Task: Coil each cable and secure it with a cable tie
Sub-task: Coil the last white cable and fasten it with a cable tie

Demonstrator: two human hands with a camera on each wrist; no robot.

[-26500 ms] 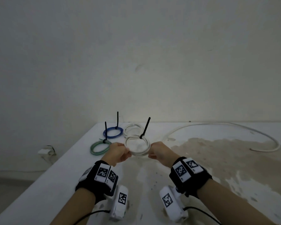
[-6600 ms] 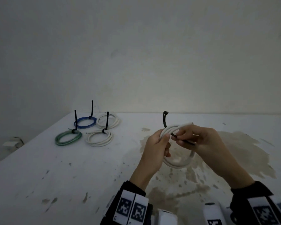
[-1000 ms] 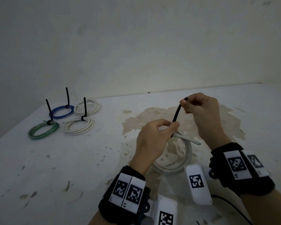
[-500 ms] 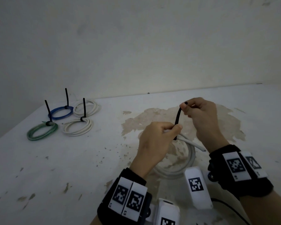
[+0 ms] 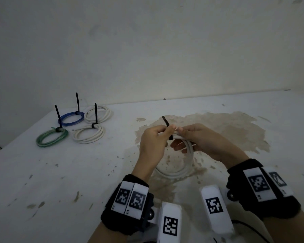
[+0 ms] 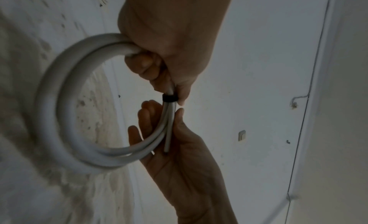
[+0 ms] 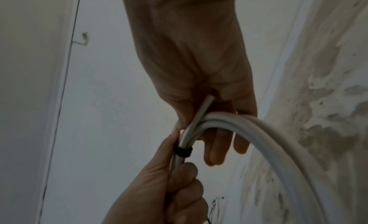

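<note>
A white cable coil (image 5: 182,168) hangs between both hands above the table (image 5: 56,174). A black cable tie (image 5: 170,137) is cinched round its top strands, and the tail (image 5: 165,121) sticks up and to the left. My left hand (image 5: 154,139) grips the coil just left of the tie, fingers curled round the strands (image 6: 127,46). My right hand (image 5: 198,139) pinches the strands just right of the tie, thumb in front and fingers behind (image 6: 147,115). The tie band (image 7: 182,152) also shows in the right wrist view, and a loose cable end (image 7: 203,108) pokes toward my right palm.
At the far left of the table lie tied coils: a blue coil (image 5: 71,118), a green coil (image 5: 51,138) and two white coils (image 5: 89,135) (image 5: 97,113), with black tie tails standing up. A brown stain (image 5: 235,130) spreads under my hands. A wall stands behind.
My right hand has let go of the tie's tail and dropped onto the coil beside the tie. The tail now leans left, free above my left fingers.
</note>
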